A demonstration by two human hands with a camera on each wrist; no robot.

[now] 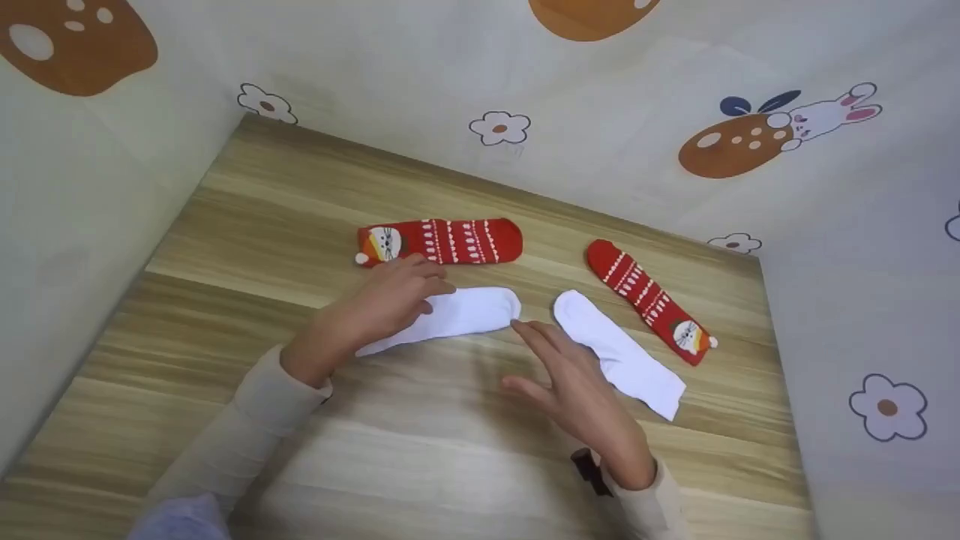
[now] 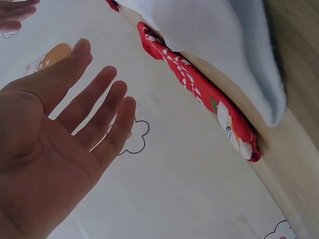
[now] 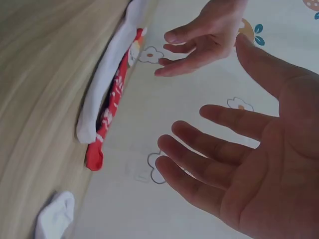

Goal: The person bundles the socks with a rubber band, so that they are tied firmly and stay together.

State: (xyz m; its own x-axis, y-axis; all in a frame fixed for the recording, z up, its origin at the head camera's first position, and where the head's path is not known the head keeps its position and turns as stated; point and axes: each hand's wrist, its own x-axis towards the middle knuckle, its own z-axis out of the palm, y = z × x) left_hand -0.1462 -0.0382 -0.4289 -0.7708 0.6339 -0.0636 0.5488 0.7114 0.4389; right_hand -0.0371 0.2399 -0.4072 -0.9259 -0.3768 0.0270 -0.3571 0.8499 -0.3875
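White socks [image 1: 472,311]: matt cloth, smooth. Red socks [image 1: 510,241]: matt patterned cloth. Counter [image 1: 247,202]: smooth wood grain, soft sheen toward 6 o'clock. Backdrop [image 1: 412,75] at 12 o'clock: matt printed sheet.

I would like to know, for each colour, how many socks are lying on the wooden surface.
Red patterned socks: 2
White socks: 2
Total: 4 socks
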